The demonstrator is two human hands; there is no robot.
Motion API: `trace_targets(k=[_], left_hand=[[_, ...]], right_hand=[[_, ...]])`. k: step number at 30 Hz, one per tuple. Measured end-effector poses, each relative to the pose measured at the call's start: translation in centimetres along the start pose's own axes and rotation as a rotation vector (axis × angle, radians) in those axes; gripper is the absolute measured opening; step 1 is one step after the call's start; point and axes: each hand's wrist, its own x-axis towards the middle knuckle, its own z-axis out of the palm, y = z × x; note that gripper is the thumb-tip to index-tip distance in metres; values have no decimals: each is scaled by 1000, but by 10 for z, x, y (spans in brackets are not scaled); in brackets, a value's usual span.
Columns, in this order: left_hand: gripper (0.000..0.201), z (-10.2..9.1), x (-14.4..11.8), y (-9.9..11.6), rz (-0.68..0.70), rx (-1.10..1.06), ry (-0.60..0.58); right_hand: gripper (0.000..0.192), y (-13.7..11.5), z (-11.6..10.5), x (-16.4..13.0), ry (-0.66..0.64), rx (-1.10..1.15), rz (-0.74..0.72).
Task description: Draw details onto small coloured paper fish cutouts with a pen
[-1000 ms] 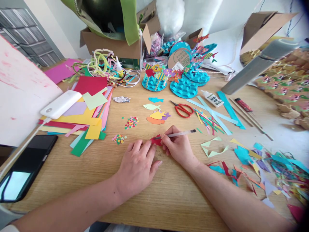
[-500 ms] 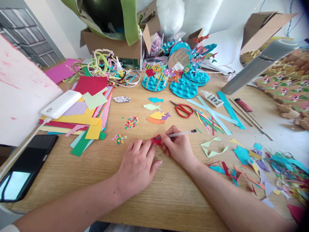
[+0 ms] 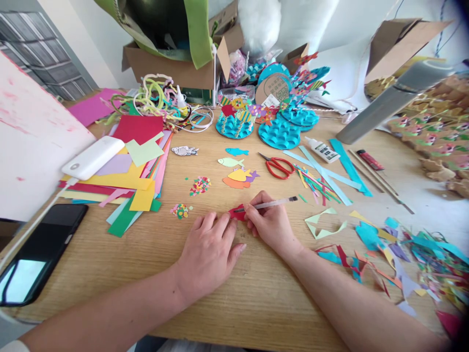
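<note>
Pen (image 3: 269,204) in right hand (image 3: 271,225) lies nearly level, tip pointing left

A small red paper cutout (image 3: 236,213) lies flat on the wooden surface (image 3: 256,293) just below the middle of the frame, only part of it showing, because fingertips cover its lower left edge and its right end. A slim clear pen (image 3: 269,204) with a dark cap end lies almost level across the middle of the frame, tilted slightly upward to the right, its tip resting on the red cutout and its capped end pointing right. The pen's middle is hidden inside the grip of the fingers.
</note>
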Motion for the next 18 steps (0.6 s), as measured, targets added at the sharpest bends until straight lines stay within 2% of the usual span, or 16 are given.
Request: trace_targets(k=[18], left_hand=[[43, 2, 0, -1, 9, 1, 19]], right_hand=[[18, -1, 1, 0, 7, -23, -2]])
